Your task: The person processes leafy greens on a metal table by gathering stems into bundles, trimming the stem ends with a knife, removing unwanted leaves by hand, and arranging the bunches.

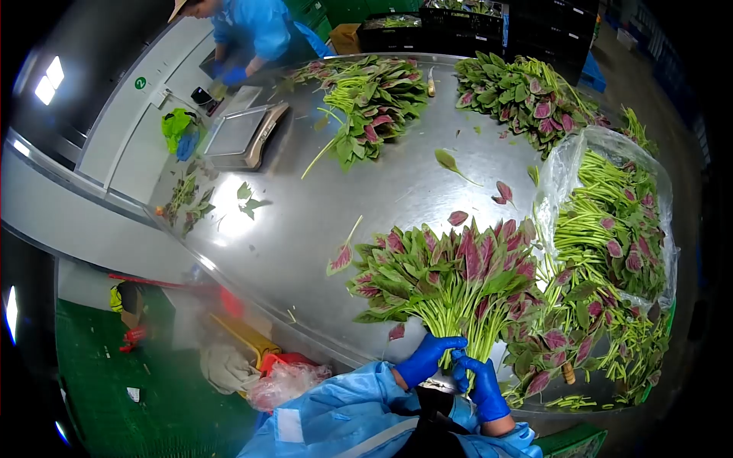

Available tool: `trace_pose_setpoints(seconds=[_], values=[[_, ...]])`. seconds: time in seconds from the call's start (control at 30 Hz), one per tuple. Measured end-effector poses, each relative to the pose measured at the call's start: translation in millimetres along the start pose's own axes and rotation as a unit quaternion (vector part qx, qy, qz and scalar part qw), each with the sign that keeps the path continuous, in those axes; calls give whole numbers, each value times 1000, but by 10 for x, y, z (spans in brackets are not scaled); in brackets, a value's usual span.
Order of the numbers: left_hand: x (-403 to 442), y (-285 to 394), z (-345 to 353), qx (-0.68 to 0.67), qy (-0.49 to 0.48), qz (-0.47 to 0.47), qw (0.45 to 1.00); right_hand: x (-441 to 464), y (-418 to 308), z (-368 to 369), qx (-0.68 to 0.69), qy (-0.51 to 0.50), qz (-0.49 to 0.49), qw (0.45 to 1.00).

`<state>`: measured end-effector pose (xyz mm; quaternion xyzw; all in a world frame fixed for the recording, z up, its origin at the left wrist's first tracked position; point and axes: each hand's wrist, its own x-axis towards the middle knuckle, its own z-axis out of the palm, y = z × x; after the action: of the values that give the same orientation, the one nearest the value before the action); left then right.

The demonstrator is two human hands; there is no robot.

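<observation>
At the near edge of the metal table, my left hand (429, 359), in a blue glove, is closed around the stems of a leafy bunch (450, 267) with green and purple leaves. My right hand (482, 385), also gloved in blue, is closed on the lower stems of the same bunch, close beside my left hand. The leaves fan out away from me over the table. Right of the bunch lie loose greens (565, 343) and an open clear plastic bag (561, 164) holding more stems and leaves. A wooden handle (568, 372) sticks out among the loose greens.
Two leafy piles (378, 107) (527, 95) lie across the metal table (305, 221). A scale (244, 137) stands at the far left, a knife (431, 82) between the piles. Another person (263, 34) works beyond the scale. Dark crates (466, 34) are stacked behind.
</observation>
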<state>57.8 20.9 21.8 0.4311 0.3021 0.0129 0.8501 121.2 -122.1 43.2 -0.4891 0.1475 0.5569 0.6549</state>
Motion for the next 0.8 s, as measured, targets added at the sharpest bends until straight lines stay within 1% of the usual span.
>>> trace_pose_setpoints(seconds=[0.07, 0.17, 0.23, 0.33, 0.37, 0.4, 0.43, 0.47, 0.5, 0.53, 0.57, 0.6, 0.63, 0.67, 0.7, 0.8], values=[[-5, -39, -4, 42, -5, 21, 999, -16, -19, 6, -9, 11, 0, 1000], [50, -81, 19, -78, 40, -93, 992, -79, -83, 59, -32, 20, -18, 999], [58, -99, 54, -107, 56, -107, 987, -100, -91, 83, -36, 23, -50, 998], [27, -64, 128, -120, 88, -103, 983, -35, 22, 15, -31, 63, -47, 996], [-40, -19, 142, -86, 64, -80, 991, -34, 29, 11, 9, 70, -35, 997], [-111, 90, 182, -52, 41, -55, 996, 107, 223, -159, -32, 101, -93, 990], [-112, 84, 158, 4, 10, -29, 1000, 90, 192, -126, -22, 112, -109, 987], [-103, 82, 103, 71, -12, 3, 997, 105, 233, -151, -76, 140, -142, 977], [-132, 56, 70, 118, -25, 22, 992, 193, 374, -198, -67, 156, -189, 967], [-141, 3, 48, 148, -27, 25, 988, 12, 137, -29, -69, 131, -208, 967], [-119, -37, 37, 151, -25, 15, 988, 64, 205, -99, -65, 136, -177, 973], [-86, -40, 46, 69, -15, -39, 997, 129, 269, -169, -59, 131, -152, 978], [-58, -44, 56, -14, 4, -90, 996, 92, 262, -132, -47, 126, -146, 980], [-34, 1, 136, -161, 34, -165, 972, 66, 202, -82, -37, 114, -145, 982], [-84, 82, 225, -195, -26, -184, 963, -11, 99, -6, -12, 98, -124, 987], [-99, 116, 281, -159, 22, -153, 975, -47, 56, 44, 19, 92, -118, 989]])
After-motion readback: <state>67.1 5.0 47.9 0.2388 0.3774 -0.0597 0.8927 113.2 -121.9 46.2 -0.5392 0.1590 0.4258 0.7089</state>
